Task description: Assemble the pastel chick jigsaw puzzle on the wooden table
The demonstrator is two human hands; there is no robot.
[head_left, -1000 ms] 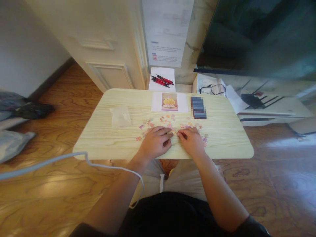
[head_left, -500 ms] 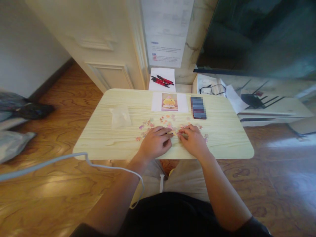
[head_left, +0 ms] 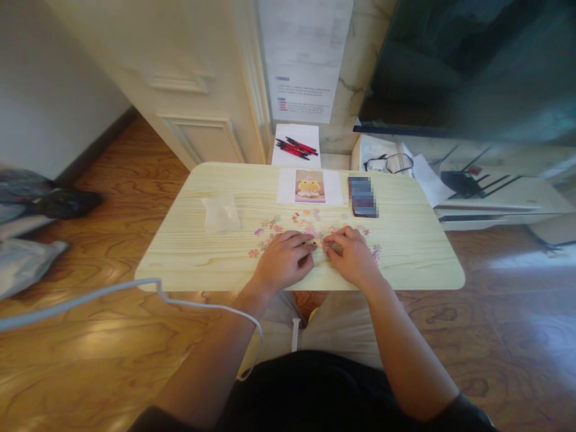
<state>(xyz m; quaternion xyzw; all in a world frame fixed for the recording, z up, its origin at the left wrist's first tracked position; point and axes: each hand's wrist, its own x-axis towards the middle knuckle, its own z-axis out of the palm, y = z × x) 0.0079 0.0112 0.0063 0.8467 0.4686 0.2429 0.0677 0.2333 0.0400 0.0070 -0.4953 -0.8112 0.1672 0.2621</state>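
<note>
Small jigsaw puzzle pieces (head_left: 310, 230) in pink, orange and purple lie scattered on the pale wood-grain table (head_left: 189, 264). My left hand (head_left: 285, 257) is curled palm down, its fingertips pressed on yellowish puzzle pieces (head_left: 320, 242) in front of me. Close by on the right, my right hand (head_left: 350, 252) pinches a small puzzle piece between thumb and fingers, at the edge of the yellowish ones. The fingers cover much of what they hold. Behind the pieces lies a sheet with a printed picture (head_left: 309, 186) of a yellow figure.
A phone (head_left: 362, 197) lies right of the picture sheet, and a translucent plastic bag (head_left: 221, 214) at the left. Red and black pens (head_left: 296, 147) rest on white paper beyond the far edge. A white cable (head_left: 198, 303) crosses my left forearm.
Both hands keep almost the same place and pose over the puzzle pieces. The whole view has shifted very slightly.
</note>
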